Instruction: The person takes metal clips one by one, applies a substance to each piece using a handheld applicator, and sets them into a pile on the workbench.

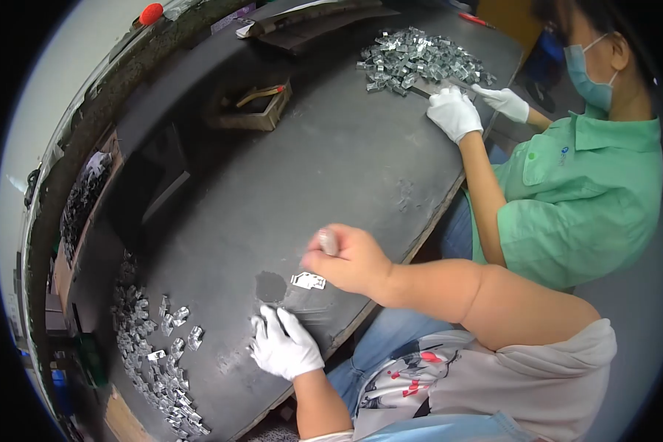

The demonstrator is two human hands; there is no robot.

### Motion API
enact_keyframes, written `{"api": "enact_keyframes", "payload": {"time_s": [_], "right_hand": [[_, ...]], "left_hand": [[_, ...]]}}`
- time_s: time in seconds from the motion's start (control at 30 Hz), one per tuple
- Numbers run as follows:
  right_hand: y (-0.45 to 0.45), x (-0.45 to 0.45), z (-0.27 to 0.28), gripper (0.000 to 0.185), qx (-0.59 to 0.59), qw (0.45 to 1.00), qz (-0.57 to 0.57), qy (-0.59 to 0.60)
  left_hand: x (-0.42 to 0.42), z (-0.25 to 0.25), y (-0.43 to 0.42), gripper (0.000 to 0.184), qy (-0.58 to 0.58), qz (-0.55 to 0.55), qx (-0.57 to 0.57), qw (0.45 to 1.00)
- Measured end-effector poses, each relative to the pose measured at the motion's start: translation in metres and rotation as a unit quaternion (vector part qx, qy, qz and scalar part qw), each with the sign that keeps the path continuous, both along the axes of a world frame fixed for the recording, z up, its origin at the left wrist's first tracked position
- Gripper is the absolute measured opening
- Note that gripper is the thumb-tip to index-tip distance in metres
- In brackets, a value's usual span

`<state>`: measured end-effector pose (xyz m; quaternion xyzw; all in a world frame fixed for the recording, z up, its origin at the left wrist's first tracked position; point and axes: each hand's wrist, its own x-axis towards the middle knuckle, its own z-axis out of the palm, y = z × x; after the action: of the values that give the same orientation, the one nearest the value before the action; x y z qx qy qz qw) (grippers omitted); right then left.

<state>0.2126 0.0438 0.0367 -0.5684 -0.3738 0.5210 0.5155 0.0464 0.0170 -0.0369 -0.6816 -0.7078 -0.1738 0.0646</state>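
My left hand (286, 345), in a white glove, rests palm down on the dark table (331, 162) near its front edge. Its fingers are apart, and I see nothing held in them. My right hand (350, 261) is bare and closed around a greyish object (328, 242), blurred and mostly hidden by the fingers. Just below the right hand, a flat silvery metal piece (308, 281) with cutouts lies on the table. A dark, rough patch (271, 286) marks the surface between the two hands.
Loose metal clips (155, 361) spread along the lower left. Another pile (416, 59) lies at the top, beside a co-worker's gloved hands (455, 114). A box (261, 118) holding a red-tipped tool stands upper left of centre. A red pen-like item (476, 20) lies at the far edge.
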Motion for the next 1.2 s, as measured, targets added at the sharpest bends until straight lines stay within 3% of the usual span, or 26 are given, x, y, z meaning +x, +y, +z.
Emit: {"api": "enact_keyframes", "payload": {"time_s": [0.07,0.17,0.27,0.37,0.43,0.47,0.57,0.67,0.77,0.9,1.0,1.2], "right_hand": [[-0.013,0.006,-0.01,0.015,0.059,0.997,-0.044,-0.001],[-0.026,0.012,-0.023,0.02,0.15,0.982,-0.069,-0.09],[-0.034,0.017,-0.022,0.024,0.162,0.961,-0.081,-0.208],[-0.035,0.024,-0.023,0.027,0.205,0.932,-0.079,-0.287],[-0.036,0.028,-0.024,0.027,0.202,0.932,-0.083,-0.289],[-0.036,0.03,-0.023,0.026,0.201,0.932,-0.083,-0.289],[-0.036,0.035,-0.018,0.019,0.119,0.95,-0.048,-0.285],[-0.034,0.008,-0.012,0.012,0.092,0.994,-0.031,-0.057],[-0.031,-0.023,-0.011,0.014,0.147,0.988,-0.024,-0.046],[-0.021,-0.046,-0.015,0.014,0.189,0.97,0.069,-0.136],[-0.014,-0.058,-0.016,0.015,0.279,0.928,0.11,-0.219],[-0.01,-0.065,-0.025,0.013,0.29,0.903,0.166,-0.272]], "left_hand": [[0.024,0.009,0.014,0.044,-0.021,0.066,-0.132,0.989],[0.045,0.015,0.035,0.041,-0.013,0.055,-0.182,0.982],[0.046,0.014,0.037,0.04,-0.008,0.05,-0.19,0.98],[0.027,-0.003,0.037,0.033,-0.011,-0.016,-0.105,0.994],[0.009,-0.004,0.03,0.027,0.002,-0.063,-0.052,0.997],[0.002,0.003,0.023,0.028,-0.025,-0.038,-0.092,0.995],[-0.015,-0.005,-0.002,0.027,-0.042,0.018,-0.075,0.996],[-0.007,-0.01,-0.01,0.027,-0.001,0.031,-0.023,0.999],[-0.003,-0.006,-0.007,0.029,0.004,0.043,-0.038,0.998],[-0.009,-0.008,-0.006,0.03,0.022,0.024,-0.067,0.997],[-0.017,-0.022,-0.003,0.03,-0.063,-0.001,-0.086,0.994],[-0.019,-0.024,-0.003,0.032,-0.062,-0.015,-0.093,0.994]]}}
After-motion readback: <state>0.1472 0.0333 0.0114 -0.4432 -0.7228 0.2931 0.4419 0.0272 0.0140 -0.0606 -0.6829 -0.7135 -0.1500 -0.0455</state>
